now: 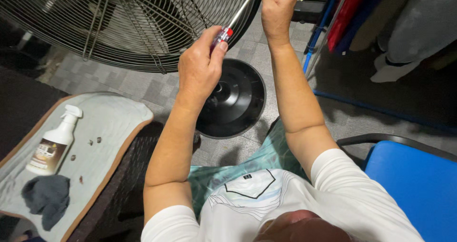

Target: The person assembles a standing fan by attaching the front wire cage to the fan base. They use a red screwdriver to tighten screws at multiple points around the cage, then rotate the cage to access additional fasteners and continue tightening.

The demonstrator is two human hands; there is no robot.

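Filling upper left of frame: fan grille (128, 23), round black base (235, 99) at centre. Right hand (277, 6) clenched on grille rim, top centre. Left hand (200, 70) grasping red-handled screwdriver (233, 20), shaft angled up-right to rim.

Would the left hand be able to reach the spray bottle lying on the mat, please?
Probably yes, but not right away: the left hand is gripping the screwdriver at the fan. The spray bottle lies on the mat with nothing between them.
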